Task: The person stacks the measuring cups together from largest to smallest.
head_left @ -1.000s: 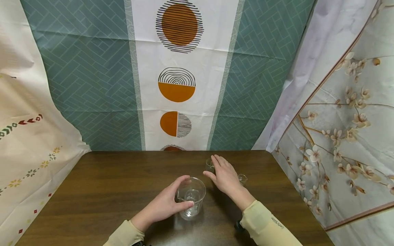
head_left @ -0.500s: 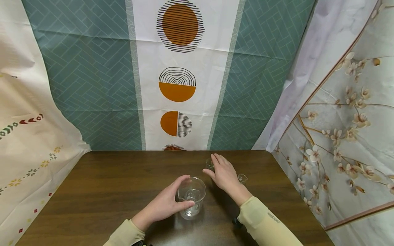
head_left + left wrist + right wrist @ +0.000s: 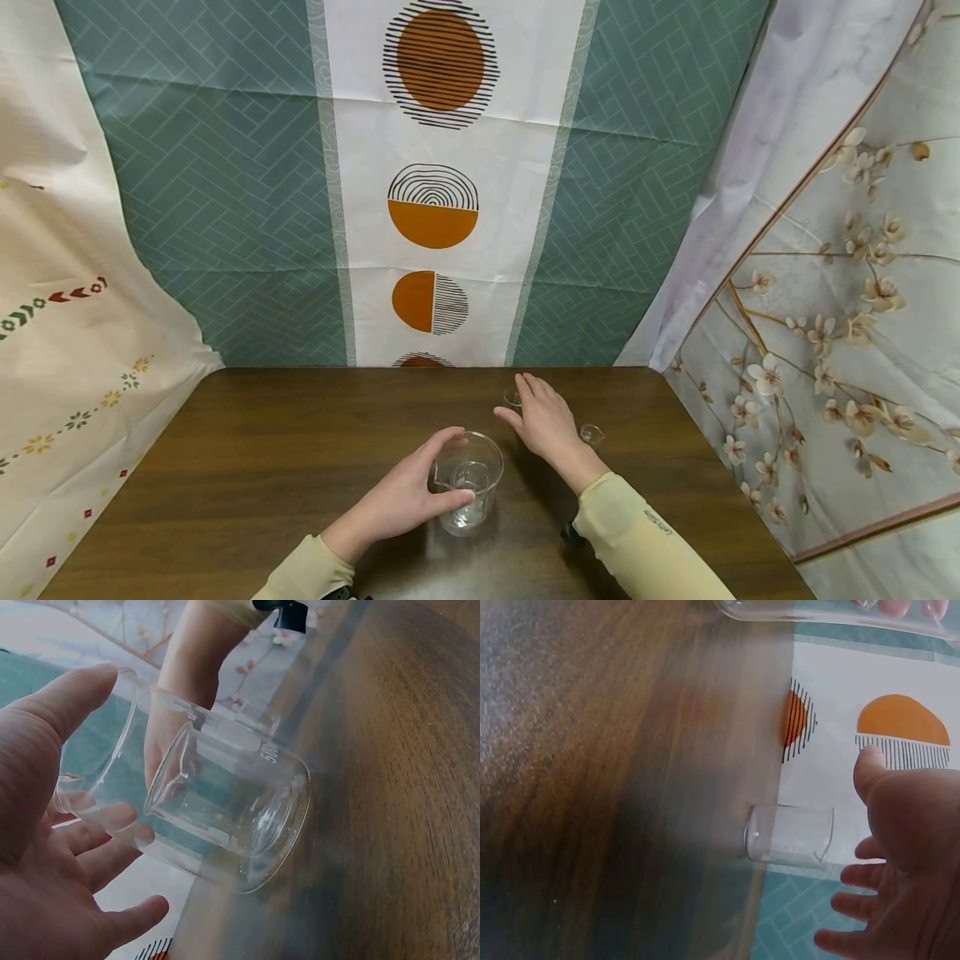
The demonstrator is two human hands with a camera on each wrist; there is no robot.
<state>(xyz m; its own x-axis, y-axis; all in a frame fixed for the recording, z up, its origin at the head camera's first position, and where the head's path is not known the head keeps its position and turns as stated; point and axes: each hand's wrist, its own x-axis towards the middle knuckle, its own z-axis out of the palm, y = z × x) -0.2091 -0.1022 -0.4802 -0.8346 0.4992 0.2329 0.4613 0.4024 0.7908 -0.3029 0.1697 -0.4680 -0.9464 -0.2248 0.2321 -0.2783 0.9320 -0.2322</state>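
Note:
A large glass beaker stands on the table in the head view, with a smaller beaker nested inside it. My left hand holds the large beaker at its upper left side, thumb at the near side of the rim and fingers round the far side. Farther back, my right hand reaches over the table with its fingers extended. Just beyond its fingers stands a small beaker, partly hidden in the head view; the right wrist view shows a gap between it and the hand. A tiny beaker stands right of that wrist.
The brown wooden table ends at a patterned green and white curtain behind. A floral cloth hangs along the right side and a cream cloth along the left.
My right forearm has shifted slightly left, while the right hand stays almost in place by the small beaker. The left hand and large beaker have not visibly moved.

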